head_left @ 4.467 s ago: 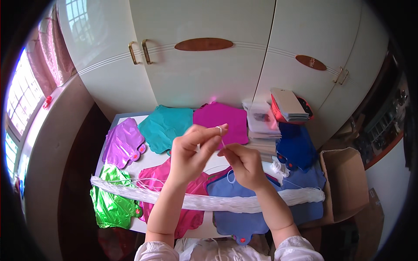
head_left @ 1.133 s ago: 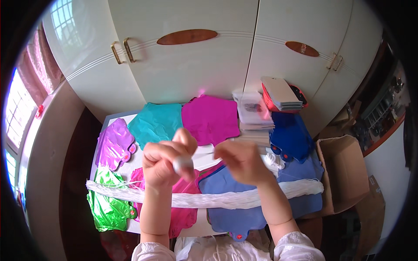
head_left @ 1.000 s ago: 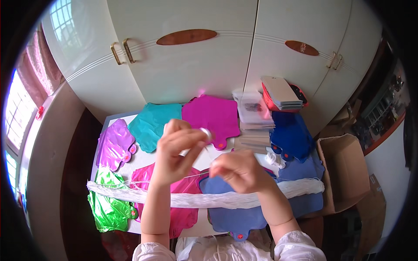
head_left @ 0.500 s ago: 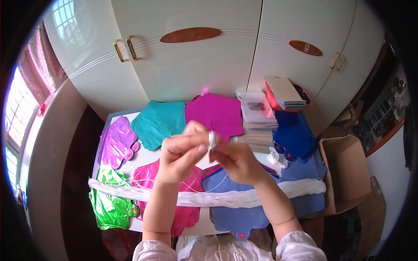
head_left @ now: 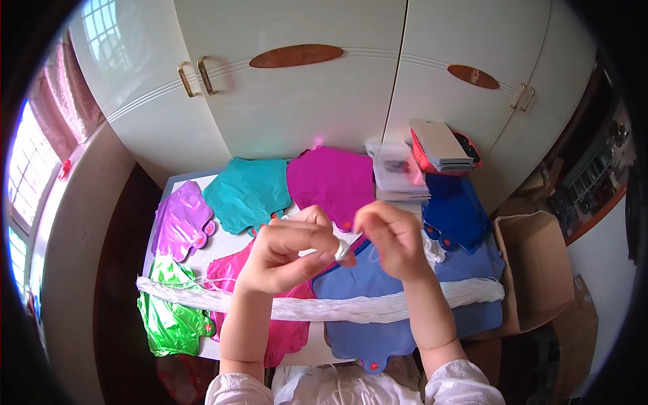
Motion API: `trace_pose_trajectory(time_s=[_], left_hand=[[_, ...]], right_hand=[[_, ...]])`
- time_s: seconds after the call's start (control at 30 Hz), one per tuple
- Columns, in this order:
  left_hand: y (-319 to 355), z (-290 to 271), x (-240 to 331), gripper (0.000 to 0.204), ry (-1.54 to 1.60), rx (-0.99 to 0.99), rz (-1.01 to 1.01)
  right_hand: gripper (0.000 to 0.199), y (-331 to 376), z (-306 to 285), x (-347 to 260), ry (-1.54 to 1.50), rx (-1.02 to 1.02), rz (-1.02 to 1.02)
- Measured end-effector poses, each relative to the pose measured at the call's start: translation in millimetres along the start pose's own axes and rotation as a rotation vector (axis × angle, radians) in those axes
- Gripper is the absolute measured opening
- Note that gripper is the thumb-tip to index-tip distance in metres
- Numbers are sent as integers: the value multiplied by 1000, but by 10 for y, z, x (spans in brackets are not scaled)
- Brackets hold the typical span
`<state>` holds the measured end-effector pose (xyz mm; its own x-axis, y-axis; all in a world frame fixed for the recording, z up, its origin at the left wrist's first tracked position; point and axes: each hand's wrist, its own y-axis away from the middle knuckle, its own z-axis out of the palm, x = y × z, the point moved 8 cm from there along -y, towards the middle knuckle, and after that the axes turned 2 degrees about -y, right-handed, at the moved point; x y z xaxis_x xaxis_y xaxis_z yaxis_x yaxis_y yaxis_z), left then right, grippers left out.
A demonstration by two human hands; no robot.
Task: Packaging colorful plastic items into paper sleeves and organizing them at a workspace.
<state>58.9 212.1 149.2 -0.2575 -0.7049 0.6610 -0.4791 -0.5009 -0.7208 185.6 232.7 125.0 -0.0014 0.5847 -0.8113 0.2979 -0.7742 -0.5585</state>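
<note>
My left hand (head_left: 287, 253) is over the middle of the table, its fingers bent and closed. A small wound bundle of white string (head_left: 342, 251) sits at its fingertips. Just to the right, my right hand (head_left: 393, 239) is raised with curled fingers, apart from the bundle. A thin strand shows faintly beside its fingers; its exact grip on the strand is hard to see. Below both hands a long hank of white string (head_left: 358, 309) lies across the table, passing under my forearms.
Flat foil balloons lie around: purple (head_left: 181, 219), teal (head_left: 246, 192), magenta (head_left: 331, 182), green (head_left: 169, 310), pink (head_left: 290, 337), light blue (head_left: 371, 341) and dark blue (head_left: 455, 209). Stacked cards (head_left: 442, 145) stand at the back right. A cardboard box (head_left: 536, 270) sits right of the table.
My hands have moved apart; the right hand has shifted right, away from the string bundle. The bundle has come down and slightly right with my left fingertips.
</note>
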Motion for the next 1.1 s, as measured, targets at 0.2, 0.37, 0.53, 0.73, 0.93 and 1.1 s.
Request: trace_pose_trajectory(time_s=[0.2, 0.37, 0.53, 0.73, 0.93, 1.1], left_hand=[[48, -160, -77, 15, -463, 163, -87], [109, -132, -299, 12, 485, 438, -258], [81, -179, -183, 12, -495, 129, -226], [71, -218, -236, 8, -312, 346, -240], [34, -31, -138, 11, 74, 99, -171], [114, -274, -270, 11, -364, 357, -215]], right_hand=[[12, 14, 174, -154, 61, -72, -56], [15, 33, 255, -33, 308, -1, -158], [15, 20, 67, -255, 113, 64, -52], [8, 52, 349, -39, 260, -192, -118], [5, -48, 98, 141, 188, 24, 29], [5, 2, 337, -105, 165, -143, -165]])
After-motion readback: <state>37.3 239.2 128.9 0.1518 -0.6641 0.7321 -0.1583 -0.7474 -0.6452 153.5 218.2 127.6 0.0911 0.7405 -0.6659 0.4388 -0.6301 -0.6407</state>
